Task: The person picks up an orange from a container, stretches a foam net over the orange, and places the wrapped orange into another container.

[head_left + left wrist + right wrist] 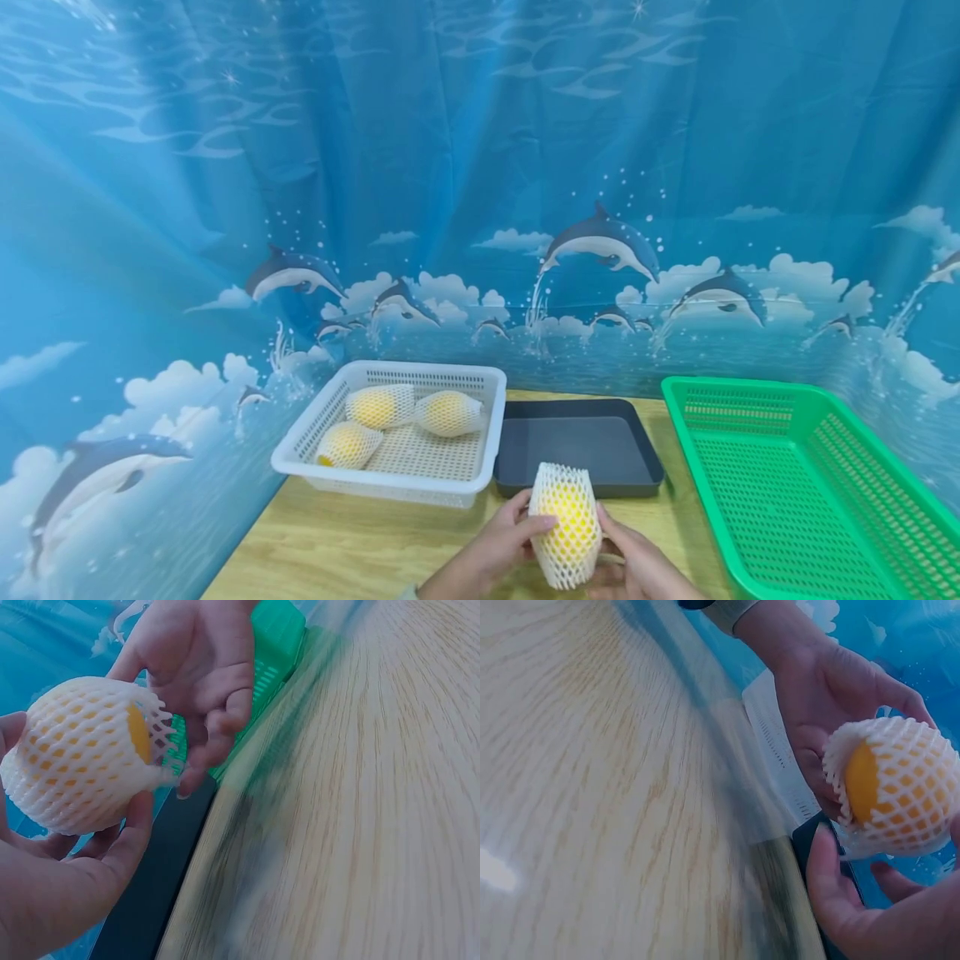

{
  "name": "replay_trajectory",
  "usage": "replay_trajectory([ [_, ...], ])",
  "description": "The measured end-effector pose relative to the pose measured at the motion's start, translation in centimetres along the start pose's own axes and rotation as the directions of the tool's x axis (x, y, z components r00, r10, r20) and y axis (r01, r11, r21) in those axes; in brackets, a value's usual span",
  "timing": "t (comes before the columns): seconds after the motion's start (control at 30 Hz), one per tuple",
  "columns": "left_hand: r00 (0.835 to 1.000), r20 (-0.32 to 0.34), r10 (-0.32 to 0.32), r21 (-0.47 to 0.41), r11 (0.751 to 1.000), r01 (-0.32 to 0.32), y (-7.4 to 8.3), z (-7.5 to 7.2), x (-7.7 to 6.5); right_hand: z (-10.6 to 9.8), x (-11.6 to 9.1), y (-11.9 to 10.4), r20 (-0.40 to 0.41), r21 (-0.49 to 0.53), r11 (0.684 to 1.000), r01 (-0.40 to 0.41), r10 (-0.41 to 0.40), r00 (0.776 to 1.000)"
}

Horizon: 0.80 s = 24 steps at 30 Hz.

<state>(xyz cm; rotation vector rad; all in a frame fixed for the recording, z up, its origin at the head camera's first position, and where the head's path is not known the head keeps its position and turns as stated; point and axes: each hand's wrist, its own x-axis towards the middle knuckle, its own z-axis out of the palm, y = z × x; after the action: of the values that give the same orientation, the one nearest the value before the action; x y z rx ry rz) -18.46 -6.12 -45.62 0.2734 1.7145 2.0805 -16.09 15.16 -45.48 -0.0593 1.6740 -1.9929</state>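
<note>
A yellow mango [567, 521] in a white foam net is held upright between both hands, just in front of the dark tray [577, 442]. My left hand [510, 537] grips it from the left, the thumb lying across the net. On the other side my right hand [637, 562] has its thumb against the mango and its fingertips at the net's lower edge [859, 856]. Bare yellow skin [139, 733] shows through the net's open end in both wrist views. Part of the right fingers is hidden behind the mango in the head view.
A white basket [487, 467] at the left holds three more netted mangoes [450, 414]. At the right stands a green basket [780, 500]. All rest on a wooden table [360, 533], backed by a blue dolphin-print curtain [480, 167].
</note>
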Motion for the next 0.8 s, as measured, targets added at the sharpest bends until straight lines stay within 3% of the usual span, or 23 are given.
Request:
replay_trajectory([
  [0.23,1.0,0.003,-0.009,-0.012,1.0,0.009,-0.15,-0.19,-0.08,-0.11,0.03,-0.32,-0.007,-0.043,0.99,0.138,-0.138,0.99],
  [0.53,1.0,0.014,-0.02,0.023,1.0,0.02,0.01,-0.09,-0.33,-0.09,0.19,-0.49,0.034,-0.005,0.993,0.12,-0.119,0.992],
  [0.8,0.997,0.008,-0.074,0.105,0.992,0.073,0.48,0.01,-0.48,-0.11,0.07,0.05,0.115,0.052,0.991,0.127,-0.132,0.985],
])
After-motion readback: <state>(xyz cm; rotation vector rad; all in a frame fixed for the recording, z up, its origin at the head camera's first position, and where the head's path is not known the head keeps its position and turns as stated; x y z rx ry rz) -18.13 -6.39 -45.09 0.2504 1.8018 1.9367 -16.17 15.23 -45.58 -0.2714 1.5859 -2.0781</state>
